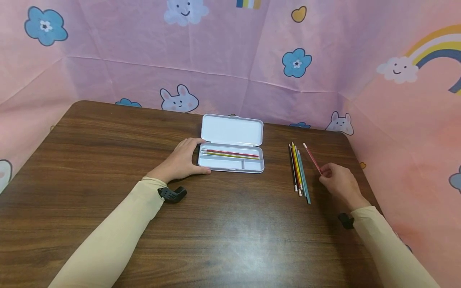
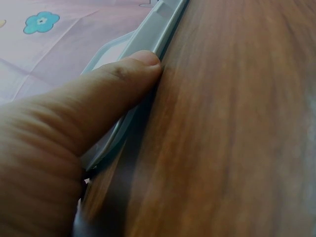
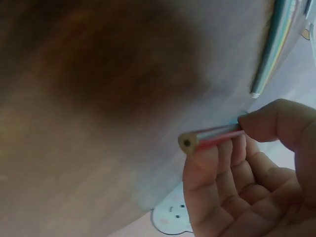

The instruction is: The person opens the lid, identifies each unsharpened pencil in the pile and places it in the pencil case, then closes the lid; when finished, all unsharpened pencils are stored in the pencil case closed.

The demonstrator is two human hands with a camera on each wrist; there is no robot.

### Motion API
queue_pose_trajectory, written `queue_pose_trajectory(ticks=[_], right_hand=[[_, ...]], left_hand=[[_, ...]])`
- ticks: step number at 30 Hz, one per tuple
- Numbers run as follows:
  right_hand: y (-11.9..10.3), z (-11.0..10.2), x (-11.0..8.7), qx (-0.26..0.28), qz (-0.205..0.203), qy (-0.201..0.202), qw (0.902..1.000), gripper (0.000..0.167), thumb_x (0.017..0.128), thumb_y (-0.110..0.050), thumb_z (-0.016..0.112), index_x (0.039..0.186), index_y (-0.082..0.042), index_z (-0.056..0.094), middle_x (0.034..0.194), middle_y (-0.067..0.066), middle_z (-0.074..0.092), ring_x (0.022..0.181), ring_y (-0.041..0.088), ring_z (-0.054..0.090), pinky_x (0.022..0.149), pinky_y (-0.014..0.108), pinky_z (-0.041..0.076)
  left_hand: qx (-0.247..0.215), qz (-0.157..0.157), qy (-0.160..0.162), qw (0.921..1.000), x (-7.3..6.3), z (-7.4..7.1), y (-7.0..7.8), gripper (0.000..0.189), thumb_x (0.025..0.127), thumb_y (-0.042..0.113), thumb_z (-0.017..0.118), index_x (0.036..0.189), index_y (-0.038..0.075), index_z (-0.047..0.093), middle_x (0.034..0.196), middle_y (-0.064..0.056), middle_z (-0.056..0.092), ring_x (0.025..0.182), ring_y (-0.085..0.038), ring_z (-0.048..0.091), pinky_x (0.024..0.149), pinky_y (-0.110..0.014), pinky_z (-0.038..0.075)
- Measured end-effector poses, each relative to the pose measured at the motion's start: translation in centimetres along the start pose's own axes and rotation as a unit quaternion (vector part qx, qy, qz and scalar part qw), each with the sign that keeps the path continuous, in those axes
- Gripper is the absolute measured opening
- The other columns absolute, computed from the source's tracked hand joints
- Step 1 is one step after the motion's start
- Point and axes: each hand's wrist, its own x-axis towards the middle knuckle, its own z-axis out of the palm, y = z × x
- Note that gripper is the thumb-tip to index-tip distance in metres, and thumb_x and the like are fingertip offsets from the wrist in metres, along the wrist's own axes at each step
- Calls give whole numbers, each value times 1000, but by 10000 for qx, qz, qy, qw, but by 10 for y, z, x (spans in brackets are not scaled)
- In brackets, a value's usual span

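Observation:
A white pencil case [image 1: 232,164] lies with its lid [image 1: 232,130] folded back. In its rear compartment rest a red-striped pencil [image 1: 234,153] and a yellow-striped pencil [image 1: 234,155]. My left hand [image 1: 181,162] holds the case's left end, thumb along the front edge and fingers towards the hinge side; the left wrist view shows the thumb [image 2: 123,74] against the rim. Off to the right, my right hand [image 1: 338,182] pinches a red pencil [image 1: 312,159] between thumb and fingers. That pencil is tilted, its white-tipped end pointing away; its flat unsharpened end [image 3: 187,143] shows in the right wrist view.
Left of my right hand lies a loose row of several pencils [image 1: 298,170], black, yellow, red and blue-green. The brown wooden table [image 1: 230,224] meets a patterned pink cloth [image 1: 230,60] at its back and right edges.

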Motion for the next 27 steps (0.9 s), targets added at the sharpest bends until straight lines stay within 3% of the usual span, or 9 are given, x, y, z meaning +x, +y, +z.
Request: queue_pose_trajectory(ticks=[3, 8, 14, 21, 27], right_hand=[[-10, -2, 4, -128, -246, 238, 9993, 28, 92, -11, 67, 116, 2, 68, 101, 18, 72, 85, 29, 66, 68, 42, 51], [-46, -5, 11, -228, -734, 534, 9956, 26, 91, -8, 67, 115, 1, 70, 100, 17, 71, 87, 32, 68, 70, 52, 55], [-97, 10, 26, -421, -1616, 707, 9834, 21, 91, -7, 69, 112, -3, 72, 99, 11, 70, 79, 25, 66, 63, 45, 54], [-156, 33, 48, -799, -2563, 481, 9621, 20, 90, -8, 67, 109, -9, 74, 98, 5, 69, 76, 20, 61, 58, 38, 51], [-184, 48, 61, -1330, -3051, 166, 9428, 16, 93, -7, 66, 108, -10, 73, 95, 4, 69, 76, 19, 60, 60, 39, 54]], left_hand=[[-12, 9, -41, 10000, 0, 0, -1, 105, 79, 56, 86, 157, 8, 35, 157, -15, 40, 148, -33, 32, 124, -57, 20], [-7, -5, -57, 10000, 1, 0, -1, 106, 78, 60, 85, 157, 9, 35, 158, -13, 40, 148, -32, 32, 124, -55, 20], [6, -10, -86, 10000, 1, -1, -2, 107, 78, 62, 83, 158, 10, 34, 158, -13, 39, 148, -32, 32, 124, -56, 21], [-3, -14, -55, 10000, 0, -3, -1, 106, 79, 61, 84, 157, 9, 35, 159, -14, 39, 148, -33, 32, 123, -56, 22], [-40, -61, -109, 9999, 0, -3, 1, 105, 79, 60, 84, 157, 10, 35, 159, -12, 39, 148, -31, 32, 124, -55, 22]])
